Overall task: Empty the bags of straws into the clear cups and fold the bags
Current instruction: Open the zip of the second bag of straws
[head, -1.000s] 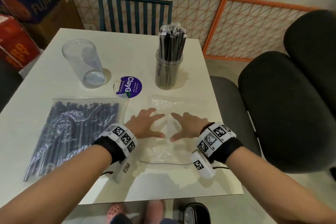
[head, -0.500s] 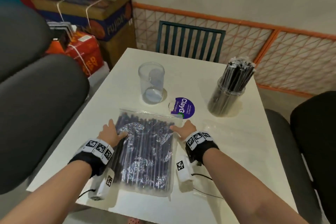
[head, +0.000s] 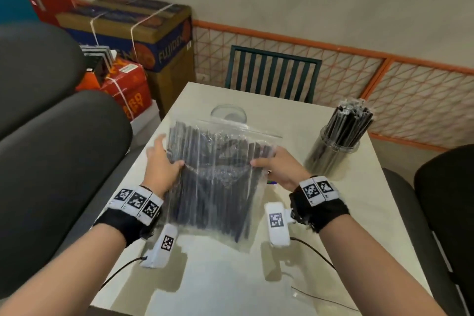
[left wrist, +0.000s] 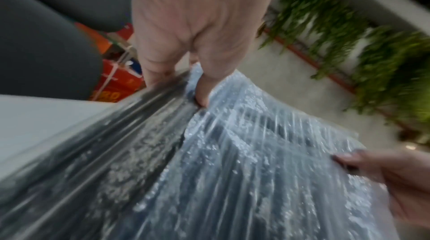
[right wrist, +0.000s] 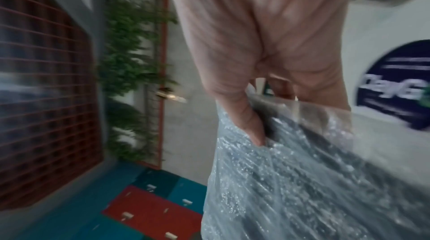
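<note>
A clear zip bag full of dark straws [head: 218, 177] is lifted off the white table [head: 354, 213], tilted with its zip edge up and away from me. My left hand [head: 164, 161] grips its left side, thumb on top [left wrist: 202, 89]. My right hand [head: 277, 167] grips its right side [right wrist: 253, 130]. Behind the bag stands an empty clear cup [head: 228, 113], mostly hidden. At the right, a second clear cup [head: 331, 156] is packed with dark straws. The flattened empty bag is out of sight.
A round purple sticker [right wrist: 400, 85] lies on the table under the right hand. Dark chair backs stand at left [head: 51, 161] and right [head: 446, 200]. A green slatted chair [head: 272, 74] is at the far edge; cardboard boxes [head: 143, 33] sit at back left.
Both hands left the flat empty bag, moved left to the full bag, took hold of its sides and raised it off the table. The head view swung left.
</note>
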